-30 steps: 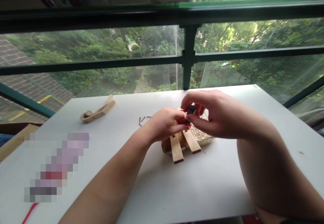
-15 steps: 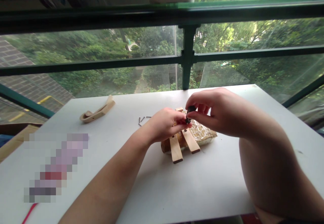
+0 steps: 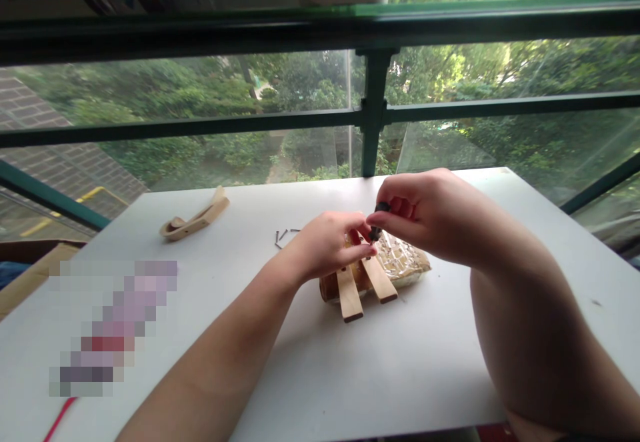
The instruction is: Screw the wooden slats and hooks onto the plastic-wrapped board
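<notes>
My right hand [image 3: 415, 212] is closed around a short black tool [image 3: 376, 230], whose kind I cannot make out, held upright with its lower end pointing down. My left hand [image 3: 337, 245] is curled at the tool's lower end, thumb and fingertips bent together; whatever they pinch is too small to tell. Under both hands, two flat wooden strips [image 3: 379, 280] lie side by side across a tape-wrapped brown block [image 3: 405, 255], their near ends sticking out past it. A dark hole or screw head shows on each strip. The strips' far ends are mostly hidden by my left hand.
Several loose screws [image 3: 283, 235] lie left of the block. A curved wooden piece [image 3: 195, 219] rests at the back left of the white table [image 3: 310, 375]. A blurred-out purple object [image 3: 120, 322] with a red cord is at left, and a cardboard box [image 3: 37, 275] stands beyond the table edge.
The right hand has shifted slightly, and the black tool shows more of its length. The left fingers have parted a little around its lower end. The strips and block stay in place.
</notes>
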Tool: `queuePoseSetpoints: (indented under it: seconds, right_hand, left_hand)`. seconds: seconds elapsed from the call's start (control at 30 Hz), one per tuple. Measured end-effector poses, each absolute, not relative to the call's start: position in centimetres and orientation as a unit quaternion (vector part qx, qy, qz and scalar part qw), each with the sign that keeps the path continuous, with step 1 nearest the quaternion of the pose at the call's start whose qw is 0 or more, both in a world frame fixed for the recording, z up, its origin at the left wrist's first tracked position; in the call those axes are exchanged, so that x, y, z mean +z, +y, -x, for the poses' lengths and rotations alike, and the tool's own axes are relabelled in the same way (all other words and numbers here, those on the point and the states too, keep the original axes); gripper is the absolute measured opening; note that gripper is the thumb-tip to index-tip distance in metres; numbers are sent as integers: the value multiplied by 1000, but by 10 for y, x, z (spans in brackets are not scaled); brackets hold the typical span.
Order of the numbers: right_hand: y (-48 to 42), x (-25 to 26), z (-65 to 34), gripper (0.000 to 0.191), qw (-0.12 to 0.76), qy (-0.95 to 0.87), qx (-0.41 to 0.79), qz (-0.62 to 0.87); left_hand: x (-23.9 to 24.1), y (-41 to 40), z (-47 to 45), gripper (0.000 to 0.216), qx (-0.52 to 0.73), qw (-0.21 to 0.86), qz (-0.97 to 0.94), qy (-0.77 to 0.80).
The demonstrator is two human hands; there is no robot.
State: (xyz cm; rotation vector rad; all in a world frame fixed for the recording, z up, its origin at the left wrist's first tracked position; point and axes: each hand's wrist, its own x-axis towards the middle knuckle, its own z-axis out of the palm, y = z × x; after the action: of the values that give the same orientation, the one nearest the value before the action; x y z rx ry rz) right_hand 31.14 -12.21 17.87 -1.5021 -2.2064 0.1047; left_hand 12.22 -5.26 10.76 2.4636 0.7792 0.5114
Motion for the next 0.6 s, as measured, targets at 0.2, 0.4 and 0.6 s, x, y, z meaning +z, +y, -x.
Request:
queuePoseSetpoints:
  seconds: [0.2,0.4,0.6]
  right_hand:
    - [-119,176,-308,23,232,-817,13,528]
    - [-120,177,-315,17,222,-865,90,442]
    - [-123,179,-321,24,228,-861,69,450]
  left_hand:
    - [106,-52,-124,10,215,250,-906,265]
    - [107,-52,-124,10,201,249,-908,271]
    - [109,-53,-123,6,193,254,-911,262]
